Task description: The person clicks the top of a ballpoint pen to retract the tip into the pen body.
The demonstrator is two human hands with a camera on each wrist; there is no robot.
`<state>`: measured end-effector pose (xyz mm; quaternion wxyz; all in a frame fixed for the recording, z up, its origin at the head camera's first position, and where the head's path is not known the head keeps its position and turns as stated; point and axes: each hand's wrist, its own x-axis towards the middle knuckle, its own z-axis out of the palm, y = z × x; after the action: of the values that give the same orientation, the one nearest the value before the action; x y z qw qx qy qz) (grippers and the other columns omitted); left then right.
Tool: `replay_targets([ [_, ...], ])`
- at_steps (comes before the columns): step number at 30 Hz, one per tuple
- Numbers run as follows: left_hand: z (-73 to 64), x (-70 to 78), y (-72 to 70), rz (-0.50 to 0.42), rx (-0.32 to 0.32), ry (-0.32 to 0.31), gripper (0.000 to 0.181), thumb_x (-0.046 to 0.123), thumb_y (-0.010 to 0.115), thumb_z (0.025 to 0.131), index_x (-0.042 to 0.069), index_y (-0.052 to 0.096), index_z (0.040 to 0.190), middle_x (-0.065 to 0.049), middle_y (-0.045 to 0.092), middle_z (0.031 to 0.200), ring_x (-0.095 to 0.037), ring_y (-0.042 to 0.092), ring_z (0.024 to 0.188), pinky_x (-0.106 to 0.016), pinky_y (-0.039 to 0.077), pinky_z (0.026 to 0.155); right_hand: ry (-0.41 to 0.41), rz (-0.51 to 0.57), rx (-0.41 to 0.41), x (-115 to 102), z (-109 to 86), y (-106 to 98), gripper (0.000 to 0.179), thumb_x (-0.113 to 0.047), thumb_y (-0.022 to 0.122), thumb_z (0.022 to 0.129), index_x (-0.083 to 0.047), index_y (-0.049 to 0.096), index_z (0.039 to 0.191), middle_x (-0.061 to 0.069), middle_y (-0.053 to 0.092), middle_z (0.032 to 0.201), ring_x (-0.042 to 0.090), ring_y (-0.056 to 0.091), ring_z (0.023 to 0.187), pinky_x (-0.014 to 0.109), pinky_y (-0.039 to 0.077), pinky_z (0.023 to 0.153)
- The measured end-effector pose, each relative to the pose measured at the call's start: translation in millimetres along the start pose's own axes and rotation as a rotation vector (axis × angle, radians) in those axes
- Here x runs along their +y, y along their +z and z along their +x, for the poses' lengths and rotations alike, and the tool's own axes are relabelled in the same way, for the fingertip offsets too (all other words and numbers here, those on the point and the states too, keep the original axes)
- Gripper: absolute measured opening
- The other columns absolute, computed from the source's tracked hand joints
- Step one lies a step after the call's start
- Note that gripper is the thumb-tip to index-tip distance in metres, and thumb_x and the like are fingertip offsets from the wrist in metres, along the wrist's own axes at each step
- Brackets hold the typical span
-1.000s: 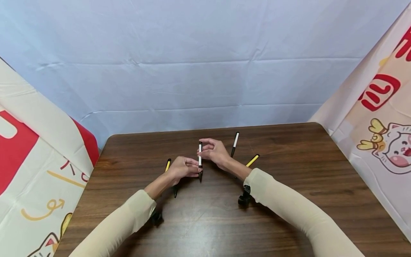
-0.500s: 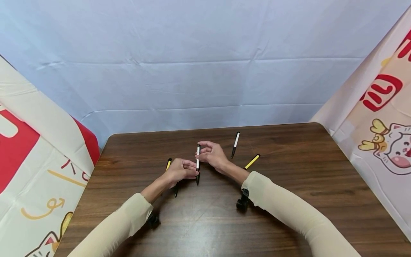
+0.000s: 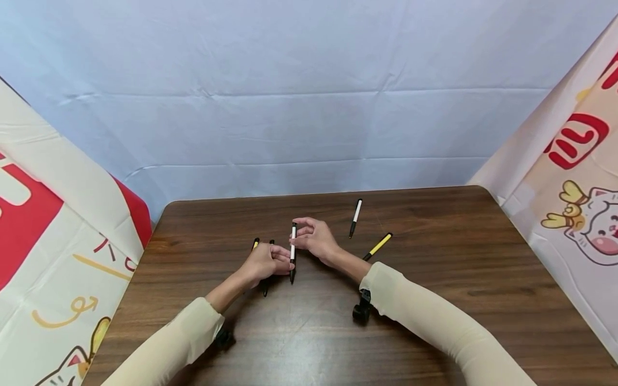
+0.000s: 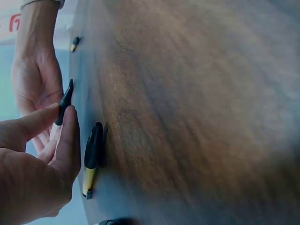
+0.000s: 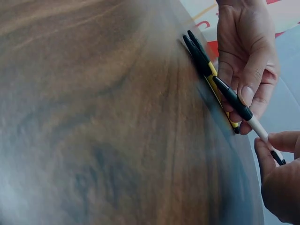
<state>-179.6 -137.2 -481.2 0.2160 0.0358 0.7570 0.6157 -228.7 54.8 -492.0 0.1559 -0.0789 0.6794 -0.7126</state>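
Both hands hold one white pen with a black grip and a black top (image 3: 293, 245), its tip toward the person. My left hand (image 3: 264, 262) pinches the black grip between thumb and fingers, as the right wrist view shows. Near the top end, my right hand (image 3: 316, 241) pinches the white barrel (image 5: 257, 127). Beside and partly under the left hand, a yellow pen with a black grip (image 4: 92, 157) lies on the table. A second black tip (image 5: 190, 44) shows right next to it in the right wrist view; the left hand hides much of both in the head view.
To the right of the hands, another white pen (image 3: 355, 217) and a yellow pen (image 3: 379, 245) lie apart on the brown wooden table (image 3: 434, 279). A pale cloth (image 3: 309, 134) hangs behind the far table edge. Printed cloths stand at both sides.
Both hands have moved slightly left and toward the person, carrying the white pen between them. A further black pen end now shows by the left hand. The pens on the right have stayed put.
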Motion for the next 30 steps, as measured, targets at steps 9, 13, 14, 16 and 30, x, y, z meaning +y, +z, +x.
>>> replay_targets([
  [9,-8.7,-5.6,-2.3,0.204,0.038,0.068,0.025,-0.002,0.082,0.087,-0.010,0.075,0.109,-0.015,0.080,0.093,-0.005,0.070,0.078,-0.017,0.056,0.069,-0.011,-0.094,-0.003,7,-2.2,7,0.061,0.008,0.080,0.088,0.005,0.058,0.145,0.020,0.077,0.102,0.016,0.075,0.086,0.026,0.063,0.079],
  [13,-11.8,-6.8,-2.6,0.288,0.058,0.093,0.022,0.001,0.084,0.085,-0.005,0.078,0.106,-0.011,0.080,0.090,-0.007,0.072,0.078,-0.018,0.056,0.068,-0.025,-0.160,-0.004,7,-4.3,8,0.060,0.003,0.083,0.088,0.004,0.060,0.143,0.016,0.078,0.100,0.016,0.075,0.084,0.024,0.062,0.076],
  [14,-12.5,-6.7,-2.3,0.307,0.065,0.099,0.021,0.002,0.084,0.085,-0.004,0.078,0.105,-0.010,0.080,0.089,-0.007,0.072,0.078,-0.019,0.056,0.069,-0.029,-0.171,-0.003,7,-4.7,8,0.060,0.001,0.084,0.088,0.003,0.061,0.143,0.016,0.079,0.100,0.016,0.076,0.085,0.024,0.061,0.076],
  [16,-13.9,-6.0,-1.5,0.339,0.077,0.108,0.020,0.002,0.084,0.084,-0.003,0.079,0.103,-0.009,0.080,0.087,-0.009,0.073,0.078,-0.020,0.057,0.069,-0.033,-0.185,-0.007,7,-5.6,8,0.059,0.000,0.084,0.088,0.003,0.062,0.142,0.015,0.079,0.100,0.017,0.076,0.086,0.024,0.061,0.076],
  [30,-26.0,-4.4,5.1,0.543,0.154,0.187,0.015,0.000,0.088,0.080,-0.001,0.080,0.093,-0.002,0.078,0.077,-0.005,0.070,0.070,-0.018,0.056,0.066,-0.030,-0.327,-0.035,6,-8.6,10,0.058,0.004,0.083,0.087,0.000,0.065,0.142,0.015,0.076,0.106,0.017,0.075,0.089,0.026,0.061,0.077],
])
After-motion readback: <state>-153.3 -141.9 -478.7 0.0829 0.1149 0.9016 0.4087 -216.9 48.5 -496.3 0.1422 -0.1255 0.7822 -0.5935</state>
